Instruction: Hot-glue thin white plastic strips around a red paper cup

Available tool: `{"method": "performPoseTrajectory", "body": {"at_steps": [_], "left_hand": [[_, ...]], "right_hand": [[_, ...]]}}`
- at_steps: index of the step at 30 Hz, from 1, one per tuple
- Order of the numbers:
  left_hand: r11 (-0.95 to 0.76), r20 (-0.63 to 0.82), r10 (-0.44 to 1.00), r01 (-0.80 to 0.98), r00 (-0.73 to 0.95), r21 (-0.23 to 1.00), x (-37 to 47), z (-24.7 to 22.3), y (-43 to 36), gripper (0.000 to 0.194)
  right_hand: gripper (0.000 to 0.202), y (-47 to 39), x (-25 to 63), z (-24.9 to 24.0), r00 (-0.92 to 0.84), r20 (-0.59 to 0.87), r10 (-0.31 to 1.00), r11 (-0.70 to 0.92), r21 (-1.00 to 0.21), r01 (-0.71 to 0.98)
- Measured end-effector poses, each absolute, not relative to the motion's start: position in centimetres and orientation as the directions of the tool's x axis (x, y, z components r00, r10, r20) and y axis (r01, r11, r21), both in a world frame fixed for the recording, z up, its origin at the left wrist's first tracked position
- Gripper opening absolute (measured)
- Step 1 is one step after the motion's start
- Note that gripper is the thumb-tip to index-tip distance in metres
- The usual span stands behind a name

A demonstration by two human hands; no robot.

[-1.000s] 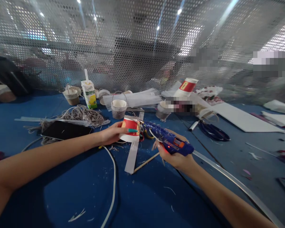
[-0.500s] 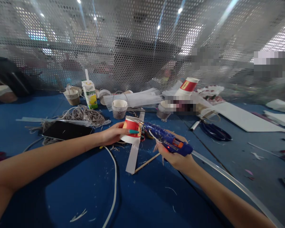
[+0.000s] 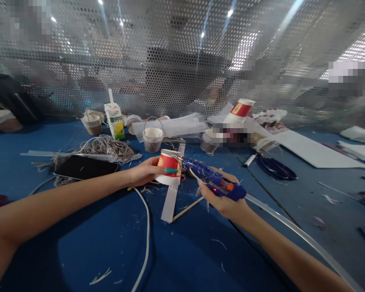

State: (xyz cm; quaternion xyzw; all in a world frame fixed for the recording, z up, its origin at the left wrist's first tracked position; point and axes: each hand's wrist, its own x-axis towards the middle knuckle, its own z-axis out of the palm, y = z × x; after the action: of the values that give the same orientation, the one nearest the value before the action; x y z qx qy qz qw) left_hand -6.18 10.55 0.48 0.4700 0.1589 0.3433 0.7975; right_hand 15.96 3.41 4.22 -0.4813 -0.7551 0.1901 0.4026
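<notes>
Near the middle of the view, my left hand (image 3: 146, 172) grips a red and white paper cup (image 3: 168, 178) by its left side, a teal nail showing across the red band. My right hand (image 3: 226, 198) is wrapped round a blue glue gun (image 3: 211, 178) with an orange part and a small red light. The gun's nozzle points left at the cup's upper right rim; whether they touch is hard to tell. A long clear glue stick (image 3: 292, 225) runs out of the gun's back toward the lower right.
A white strip (image 3: 169, 202) and a wooden stick (image 3: 188, 209) lie below the cup. Behind stand a twine-wrapped cup (image 3: 153, 142) and a drink carton (image 3: 114, 121). A phone (image 3: 85, 167) and tangled twine (image 3: 109, 147) are left; scissors (image 3: 275, 167) lie right.
The cup has shifted very slightly to the right and down in my left hand. The glue gun has moved slightly left.
</notes>
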Motion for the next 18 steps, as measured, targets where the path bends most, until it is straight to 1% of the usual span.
{"method": "performPoseTrajectory", "body": {"at_steps": [3,6,14,18], "left_hand": [[0.32,0.055,0.705,-0.386,0.707,0.865,-6.27,0.31,10.67,0.046],[0.321,0.059,0.7,-0.388,0.711,0.864,-6.28,0.32,10.66,0.049],[0.33,0.078,0.693,-0.412,0.717,0.85,-6.24,0.56,10.51,0.046],[0.33,0.07,0.693,-0.403,0.718,0.854,-6.29,0.58,10.53,0.046]], "right_hand": [[0.016,3.32,15.81,4.59,-0.229,0.406,0.884,0.459,-0.672,0.581],[0.016,3.27,15.68,4.89,-0.227,0.43,0.874,0.475,-0.654,0.589],[0.017,3.28,15.76,4.7,-0.207,0.434,0.877,0.468,-0.671,0.576],[0.015,3.16,15.72,4.7,-0.198,0.405,0.892,0.441,-0.693,0.57]]}}
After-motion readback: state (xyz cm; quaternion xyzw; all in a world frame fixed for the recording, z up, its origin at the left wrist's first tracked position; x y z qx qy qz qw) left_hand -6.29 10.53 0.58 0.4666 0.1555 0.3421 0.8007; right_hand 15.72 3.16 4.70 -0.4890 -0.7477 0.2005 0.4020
